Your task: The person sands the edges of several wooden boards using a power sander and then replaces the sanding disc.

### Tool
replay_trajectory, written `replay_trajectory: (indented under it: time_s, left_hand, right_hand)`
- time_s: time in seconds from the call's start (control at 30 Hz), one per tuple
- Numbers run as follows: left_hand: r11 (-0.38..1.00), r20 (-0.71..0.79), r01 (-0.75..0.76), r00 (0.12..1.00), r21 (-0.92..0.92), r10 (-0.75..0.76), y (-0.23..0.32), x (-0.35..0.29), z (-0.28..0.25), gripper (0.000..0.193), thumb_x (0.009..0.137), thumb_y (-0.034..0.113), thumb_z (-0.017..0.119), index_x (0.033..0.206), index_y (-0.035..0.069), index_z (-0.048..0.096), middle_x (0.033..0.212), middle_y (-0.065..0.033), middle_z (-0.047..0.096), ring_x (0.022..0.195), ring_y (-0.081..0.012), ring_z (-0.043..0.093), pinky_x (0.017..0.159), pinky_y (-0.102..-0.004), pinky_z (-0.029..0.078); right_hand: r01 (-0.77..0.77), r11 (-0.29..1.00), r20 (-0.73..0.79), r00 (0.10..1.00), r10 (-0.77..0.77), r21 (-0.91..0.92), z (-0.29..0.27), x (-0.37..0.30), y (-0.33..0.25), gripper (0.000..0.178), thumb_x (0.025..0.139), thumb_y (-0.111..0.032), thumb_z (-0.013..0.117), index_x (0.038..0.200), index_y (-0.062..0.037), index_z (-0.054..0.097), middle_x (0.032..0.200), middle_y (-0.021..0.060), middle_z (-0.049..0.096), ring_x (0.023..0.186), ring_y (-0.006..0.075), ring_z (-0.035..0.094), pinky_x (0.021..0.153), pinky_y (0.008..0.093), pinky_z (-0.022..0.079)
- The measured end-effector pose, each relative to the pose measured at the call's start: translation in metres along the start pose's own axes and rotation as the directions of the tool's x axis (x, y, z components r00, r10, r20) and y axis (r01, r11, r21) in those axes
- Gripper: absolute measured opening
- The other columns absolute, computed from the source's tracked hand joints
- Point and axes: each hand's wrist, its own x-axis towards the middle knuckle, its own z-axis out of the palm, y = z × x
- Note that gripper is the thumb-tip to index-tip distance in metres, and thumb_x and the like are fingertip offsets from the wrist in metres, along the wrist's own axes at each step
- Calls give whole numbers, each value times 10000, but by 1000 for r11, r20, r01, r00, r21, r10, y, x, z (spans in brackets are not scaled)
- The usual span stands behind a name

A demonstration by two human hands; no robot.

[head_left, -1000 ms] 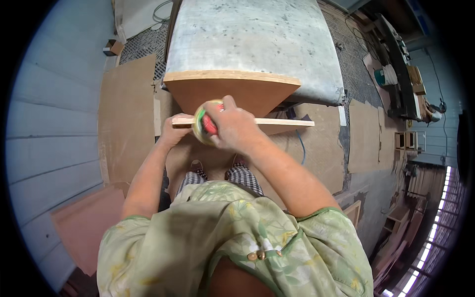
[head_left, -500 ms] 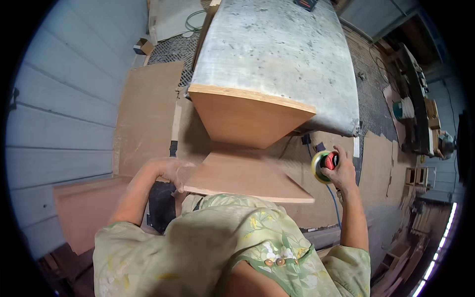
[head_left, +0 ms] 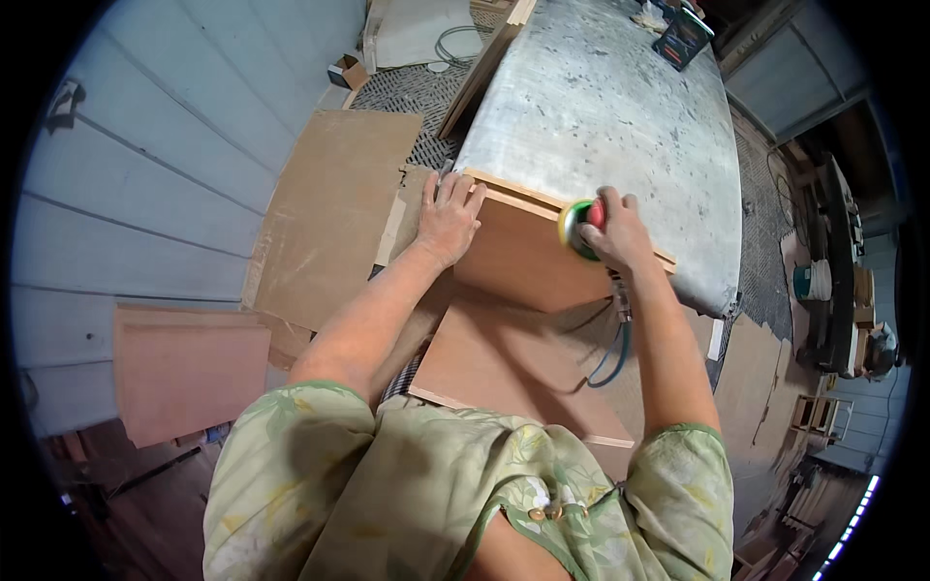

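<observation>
The broad, speckled grey table (head_left: 620, 121) stretches away from the person, and the brown upright panel (head_left: 542, 254) stands at its near end, its pale layered top edge facing upward. This panel looks like plywood: probably stiff and moderately heavy, hard to dent on the face but apt to splinter or chip at the corners. Its dry, perhaps dusty surface may slide a little under a light touch, so both side edges, taken low and wide, seem the surest hold. A similar lower panel (head_left: 523, 363) lies slanted between it and the person's body.

The left hand (head_left: 450, 215) rests at the upright panel's left top corner, fingers extended and slightly spread over the edge rather than clenched. The right hand (head_left: 620, 232) has its fingers wrapped around the round sander (head_left: 572, 230), which is at the top edge, right of the middle. That tool seems compact and rigid, likely light enough for one hand, and best held by its red upper body, clear of the yellow-green disc. A thin, flexible blue hose (head_left: 614, 366) loops down below the right wrist and may tug gently.
</observation>
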Motion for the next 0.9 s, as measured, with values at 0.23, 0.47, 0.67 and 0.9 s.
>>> replay_trajectory:
  time_s: [0.23, 0.47, 0.67, 0.9]
  left_hand:
    - [604, 28, 205, 957, -770, -289, -29, -23, 19, 571, 687, 23, 731, 1192, 46, 466, 1023, -113, 576, 1024, -256, 554, 906, -359, 440]
    - [372, 236, 310, 944, -875, -231, -51, -24, 45, 238, 750, 7, 621, 982, 59, 641, 948, -38, 657, 900, -113, 601, 816, -274, 472]
    - [264, 279, 321, 942, -909, -185, -49, -30, 58, 204, 746, 3, 643, 947, 37, 655, 866, -38, 682, 829, -88, 599, 783, -259, 478]
    - [236, 334, 364, 929, -901, -160, -44, -21, 53, 229, 775, -14, 629, 996, 41, 656, 920, -6, 670, 848, -66, 579, 757, -244, 476]
  right_hand:
    - [260, 964, 78, 964, -255, -62, 32, -2, -82, 576, 723, -278, 691, 1218, -174, 415, 1106, 175, 454, 857, 382, 610, 701, 448, 538]
    - [361, 932, 94, 930, -356, -37, 56, 8, -124, 519, 708, -251, 694, 1158, -180, 445, 1087, 167, 468, 819, 370, 624, 675, 444, 536]
    - [310, 949, 155, 942, -298, -61, 44, 1, -116, 573, 697, -240, 720, 1197, -191, 445, 1101, 158, 467, 845, 377, 620, 688, 464, 527]
    - [310, 948, 189, 937, -293, -68, 47, -4, -120, 577, 667, -247, 743, 1167, -199, 459, 1095, 147, 470, 874, 360, 617, 693, 443, 529]
